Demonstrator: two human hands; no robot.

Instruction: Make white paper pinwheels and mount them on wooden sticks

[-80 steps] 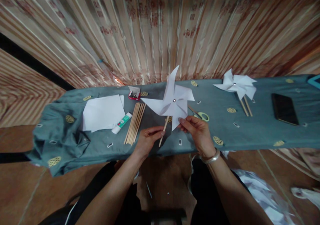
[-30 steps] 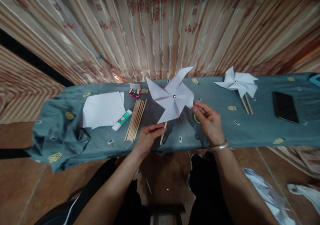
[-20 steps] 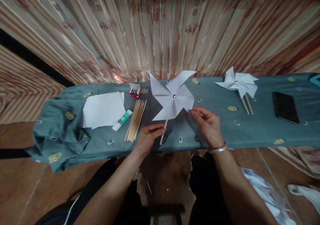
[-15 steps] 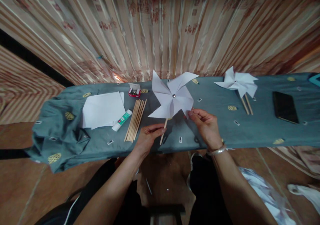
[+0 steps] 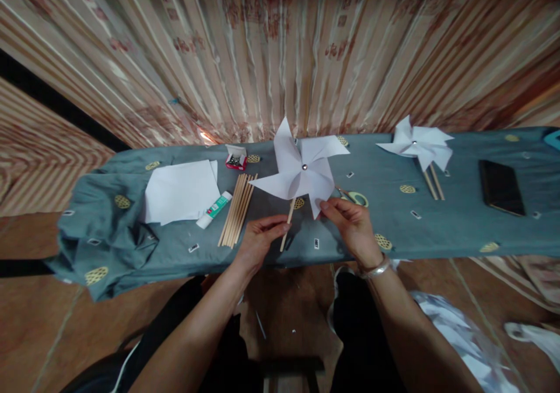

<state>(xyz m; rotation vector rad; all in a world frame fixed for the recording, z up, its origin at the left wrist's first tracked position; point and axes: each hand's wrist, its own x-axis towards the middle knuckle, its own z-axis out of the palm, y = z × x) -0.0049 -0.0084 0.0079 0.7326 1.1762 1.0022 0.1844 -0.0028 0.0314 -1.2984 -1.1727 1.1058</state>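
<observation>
Both hands were on the white paper pinwheel: left hand pinched its wooden stick, right hand pinched a blade tip; small red open box held dark pins.

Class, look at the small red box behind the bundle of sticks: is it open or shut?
Open: the red box has its white flap raised, with small dark contents showing inside.

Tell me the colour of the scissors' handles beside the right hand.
Pale yellow-green, on the scissors lying beside the right hand; head view.
</observation>
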